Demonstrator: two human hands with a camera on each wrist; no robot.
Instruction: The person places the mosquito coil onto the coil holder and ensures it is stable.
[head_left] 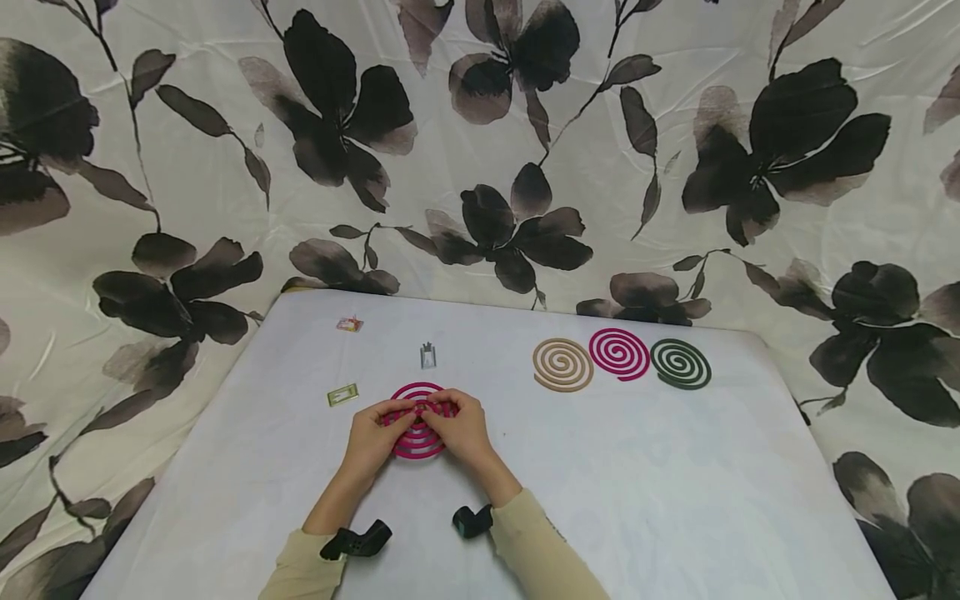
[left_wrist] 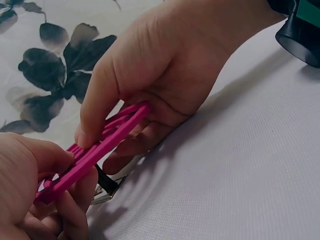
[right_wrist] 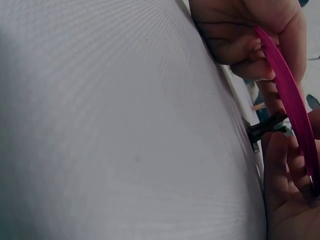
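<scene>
A pink mosquito coil is held above the white table by both hands, tilted in the wrist views. My left hand pinches its left side near the middle, thumb on top and fingers underneath. From the other side my right hand pinches it, thumb and fingertips close to the left ones. In the left wrist view the right hand is above and the left hand at lower left. Under the coil a dark, narrow piece sticks out between the hands, partly hidden by fingers.
Beige, pink and green coils lie in a row at the back right. A small metal piece, a yellow-green piece and an orange-and-white piece lie at back left. A floral cloth hangs behind.
</scene>
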